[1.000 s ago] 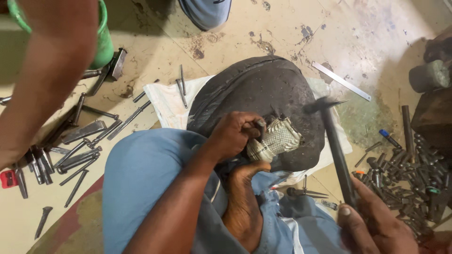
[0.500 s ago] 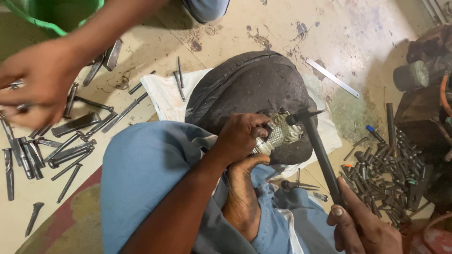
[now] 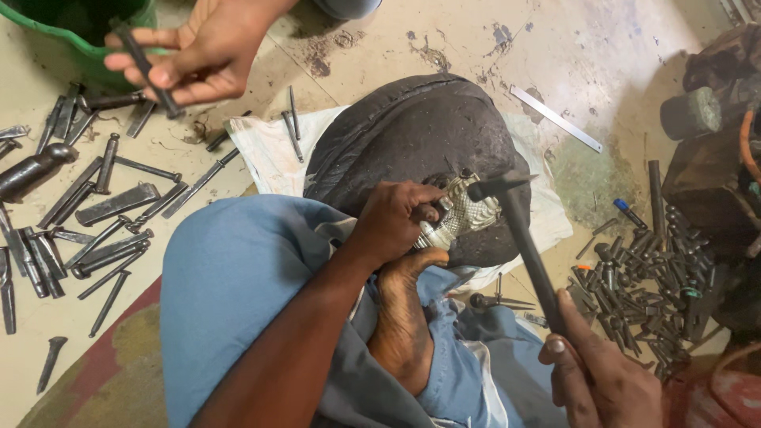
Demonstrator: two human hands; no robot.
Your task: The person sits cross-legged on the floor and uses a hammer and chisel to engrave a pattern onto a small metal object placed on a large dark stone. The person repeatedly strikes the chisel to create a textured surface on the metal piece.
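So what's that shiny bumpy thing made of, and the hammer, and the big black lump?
The shiny piece looks like thin silvery metal: bright, with a raised pattern. The hammer seems dark, dull metal at the head; its black handle could be metal or wood. The black mound is matte and crinkled, maybe pitch or rubber; I cannot tell.

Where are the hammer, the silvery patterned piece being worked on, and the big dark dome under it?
hammer (image 3: 529,252): head view, on the middle of its dark handle.
silvery patterned piece (image 3: 469,214): head view, on its textured face beside the hammer head.
dark dome (image 3: 412,131): head view, on its upper rounded surface.
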